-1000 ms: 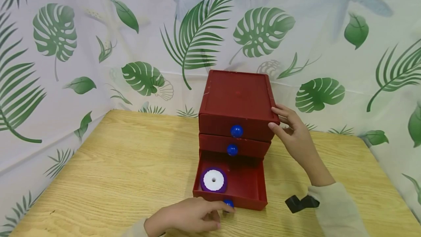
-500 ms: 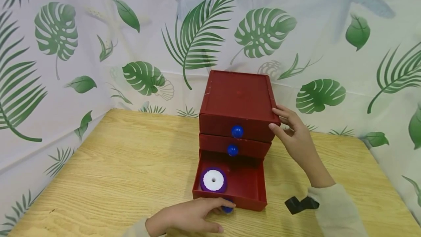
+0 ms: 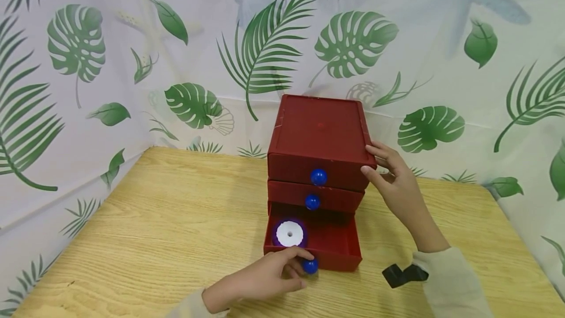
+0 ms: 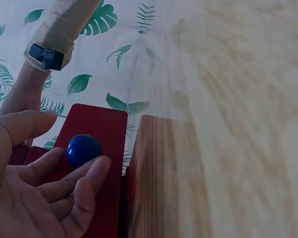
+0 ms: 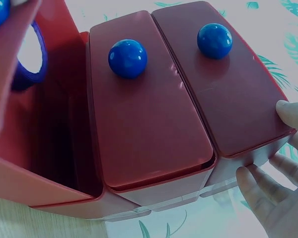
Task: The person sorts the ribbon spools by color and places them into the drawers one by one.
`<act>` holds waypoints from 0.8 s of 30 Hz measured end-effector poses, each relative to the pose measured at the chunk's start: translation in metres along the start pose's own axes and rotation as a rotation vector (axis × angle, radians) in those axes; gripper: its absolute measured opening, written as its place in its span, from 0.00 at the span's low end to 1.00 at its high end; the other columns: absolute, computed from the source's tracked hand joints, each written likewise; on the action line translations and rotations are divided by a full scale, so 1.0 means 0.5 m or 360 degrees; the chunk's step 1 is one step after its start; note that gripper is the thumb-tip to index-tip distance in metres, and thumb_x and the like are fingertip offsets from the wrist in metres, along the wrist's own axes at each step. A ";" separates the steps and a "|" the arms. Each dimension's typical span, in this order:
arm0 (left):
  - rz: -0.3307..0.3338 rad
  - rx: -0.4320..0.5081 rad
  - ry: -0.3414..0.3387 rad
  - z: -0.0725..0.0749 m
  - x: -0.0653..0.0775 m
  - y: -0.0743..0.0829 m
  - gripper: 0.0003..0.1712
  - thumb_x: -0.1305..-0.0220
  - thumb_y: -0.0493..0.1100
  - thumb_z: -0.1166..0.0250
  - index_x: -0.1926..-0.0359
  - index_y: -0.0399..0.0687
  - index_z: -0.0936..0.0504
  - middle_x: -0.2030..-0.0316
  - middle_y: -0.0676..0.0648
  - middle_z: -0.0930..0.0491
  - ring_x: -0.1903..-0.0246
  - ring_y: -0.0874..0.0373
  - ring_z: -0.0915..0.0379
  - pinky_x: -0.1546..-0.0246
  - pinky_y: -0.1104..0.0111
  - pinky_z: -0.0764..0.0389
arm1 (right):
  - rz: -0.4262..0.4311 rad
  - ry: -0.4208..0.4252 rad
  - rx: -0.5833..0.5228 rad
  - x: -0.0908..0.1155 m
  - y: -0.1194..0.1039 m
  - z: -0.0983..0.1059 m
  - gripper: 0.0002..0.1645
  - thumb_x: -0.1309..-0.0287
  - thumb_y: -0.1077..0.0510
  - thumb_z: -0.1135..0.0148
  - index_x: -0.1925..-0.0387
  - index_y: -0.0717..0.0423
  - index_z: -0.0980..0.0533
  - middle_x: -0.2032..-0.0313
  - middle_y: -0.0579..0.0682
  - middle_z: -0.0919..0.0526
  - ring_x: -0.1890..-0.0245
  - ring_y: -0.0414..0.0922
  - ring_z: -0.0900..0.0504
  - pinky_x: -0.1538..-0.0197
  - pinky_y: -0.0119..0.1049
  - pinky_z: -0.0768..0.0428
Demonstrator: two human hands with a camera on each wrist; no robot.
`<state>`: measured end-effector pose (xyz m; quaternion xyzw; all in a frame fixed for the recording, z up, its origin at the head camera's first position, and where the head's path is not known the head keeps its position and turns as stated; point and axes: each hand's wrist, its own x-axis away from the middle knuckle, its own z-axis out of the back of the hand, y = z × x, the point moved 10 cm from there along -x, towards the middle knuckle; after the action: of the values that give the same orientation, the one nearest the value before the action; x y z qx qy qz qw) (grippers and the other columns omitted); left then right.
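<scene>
A red cabinet [image 3: 321, 126] with three stacked drawers and blue ball knobs stands on the table. Its bottom drawer [image 3: 335, 260] is partly pulled out, holding a white-faced spool with a purple rim [image 3: 289, 234] at the left. My left hand [image 3: 269, 275] is at that drawer's knob [image 3: 310, 265]; its fingers touch the knob, and in the left wrist view the thumb stands apart from it. On the cabinet's upper right corner rests my right hand [image 3: 399, 185]. The right wrist view shows its thumb on the top drawer's front [image 5: 228, 99] and the fingers along the side.
The wooden table [image 3: 185, 210] extends to both sides of the cabinet. Behind it hangs a white cloth with green leaf prints [image 3: 265, 53]. A black device [image 3: 403, 275] sits at the right sleeve's cuff.
The bottom drawer has slid inward a little, carrying the spool with it. My left hand has moved forward with the knob. The right hand has stayed on the cabinet's corner.
</scene>
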<state>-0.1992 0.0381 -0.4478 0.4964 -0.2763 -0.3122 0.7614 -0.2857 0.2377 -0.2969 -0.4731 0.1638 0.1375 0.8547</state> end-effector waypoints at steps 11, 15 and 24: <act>0.0039 -0.0122 0.0232 0.043 -0.039 -0.003 0.21 0.37 0.43 0.34 0.45 0.52 0.28 0.63 0.53 0.19 0.66 0.70 0.26 0.62 0.77 0.24 | 0.0007 0.0011 -0.0022 0.000 0.001 0.000 0.28 0.35 0.60 0.42 0.34 0.57 0.33 0.31 0.56 0.37 0.47 0.19 0.31 0.54 0.13 0.27; 0.0073 -0.0100 0.0293 0.056 -0.054 -0.012 0.20 0.38 0.42 0.34 0.47 0.51 0.29 0.62 0.52 0.19 0.66 0.68 0.26 0.63 0.76 0.24 | 0.0006 0.0008 -0.0028 0.001 0.001 0.000 0.28 0.35 0.61 0.42 0.34 0.57 0.33 0.31 0.55 0.37 0.47 0.19 0.31 0.54 0.13 0.28; 0.0079 -0.0043 0.0376 0.074 -0.080 -0.032 0.21 0.37 0.41 0.35 0.46 0.45 0.32 0.60 0.47 0.19 0.66 0.64 0.25 0.66 0.74 0.24 | 0.0010 0.0004 -0.0005 0.000 0.003 0.000 0.28 0.35 0.60 0.42 0.34 0.57 0.33 0.30 0.54 0.37 0.47 0.19 0.32 0.54 0.12 0.29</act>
<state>-0.2557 0.0416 -0.4541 0.5126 -0.1927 -0.2364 0.8027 -0.2863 0.2385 -0.2981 -0.4740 0.1661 0.1397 0.8534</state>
